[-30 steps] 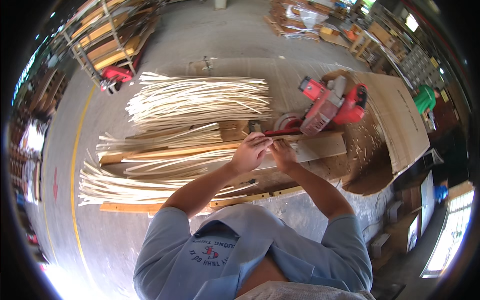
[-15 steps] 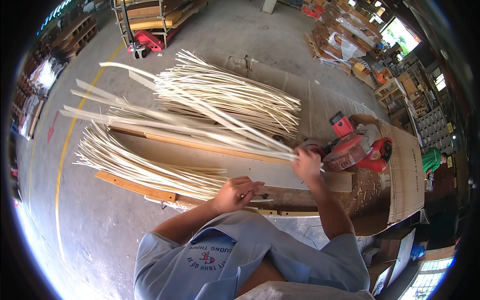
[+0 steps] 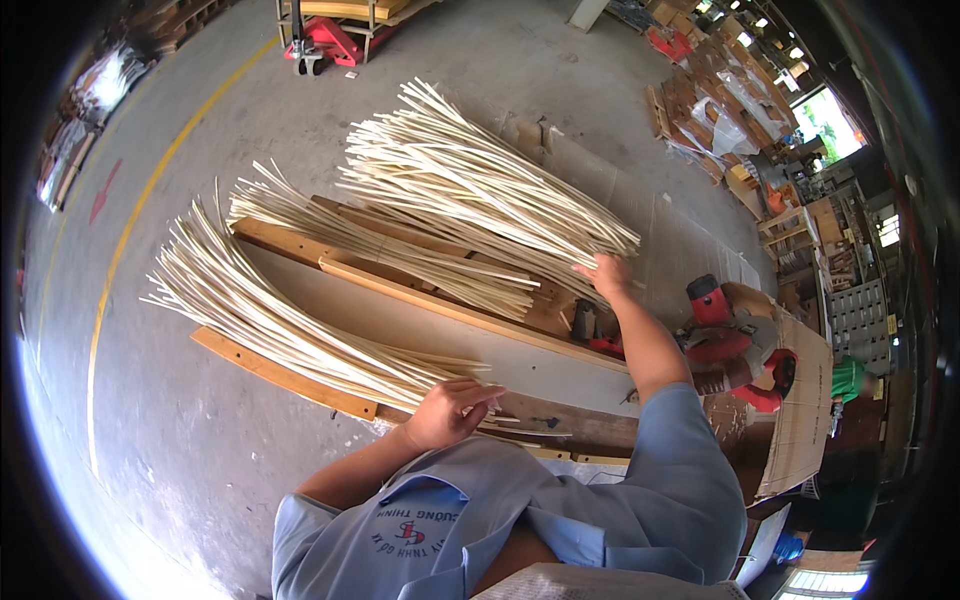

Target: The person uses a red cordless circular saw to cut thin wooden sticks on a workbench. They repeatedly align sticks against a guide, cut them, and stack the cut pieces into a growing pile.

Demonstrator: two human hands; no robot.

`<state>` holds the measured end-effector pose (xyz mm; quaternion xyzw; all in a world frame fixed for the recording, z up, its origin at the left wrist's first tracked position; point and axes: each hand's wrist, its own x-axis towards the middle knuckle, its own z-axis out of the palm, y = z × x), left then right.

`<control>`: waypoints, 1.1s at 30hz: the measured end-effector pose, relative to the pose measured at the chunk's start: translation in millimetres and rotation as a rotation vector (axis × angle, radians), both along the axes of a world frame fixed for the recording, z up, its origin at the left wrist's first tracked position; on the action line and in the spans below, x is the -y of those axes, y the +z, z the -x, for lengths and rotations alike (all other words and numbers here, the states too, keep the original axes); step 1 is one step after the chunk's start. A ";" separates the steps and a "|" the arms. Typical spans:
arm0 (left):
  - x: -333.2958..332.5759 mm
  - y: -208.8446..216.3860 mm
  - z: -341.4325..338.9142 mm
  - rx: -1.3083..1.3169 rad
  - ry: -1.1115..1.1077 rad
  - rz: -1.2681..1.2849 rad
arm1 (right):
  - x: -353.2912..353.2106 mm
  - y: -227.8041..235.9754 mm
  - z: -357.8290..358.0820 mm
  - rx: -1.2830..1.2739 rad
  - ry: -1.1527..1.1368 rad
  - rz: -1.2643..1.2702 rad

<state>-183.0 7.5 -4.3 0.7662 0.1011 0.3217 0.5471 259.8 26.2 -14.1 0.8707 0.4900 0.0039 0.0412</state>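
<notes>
My right hand (image 3: 607, 275) reaches forward to the right-hand ends of the far bundle of pale canes (image 3: 470, 170). Its fingers close around some of those ends, though the fingertips are partly hidden. My left hand (image 3: 452, 412) rests close to my body, fingers curled together over the right part of the near bundle of canes (image 3: 270, 310). Whatever may be inside that curl is hidden. Between the two lies a smaller middle bundle of canes (image 3: 400, 245), beside a long wooden rail (image 3: 450, 300) on the bench.
A red power saw (image 3: 725, 345) stands at the bench's right end before an upright cardboard sheet (image 3: 800, 420). A curved wooden strip (image 3: 285, 375) edges the near left. A red pallet truck (image 3: 325, 40) and stacked wood (image 3: 735, 120) are farther off. Someone in green (image 3: 848, 378) is at far right.
My right hand has moved forward to the far bundle. The canes it swept through the air now lie among the far canes. My left hand stays curled near the near bundle; the view has shifted.
</notes>
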 end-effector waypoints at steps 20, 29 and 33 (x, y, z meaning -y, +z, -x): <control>-55.4 -1.1 -18.3 -0.088 0.059 0.156 | -150.5 -58.7 152.6 -0.626 0.547 0.219; -59.1 -8.0 -7.7 -0.111 0.126 0.277 | -155.8 -61.8 133.3 -0.489 0.501 0.587; -60.4 -8.3 -15.3 -0.108 0.120 0.307 | -134.1 -54.6 122.5 -0.426 0.362 0.640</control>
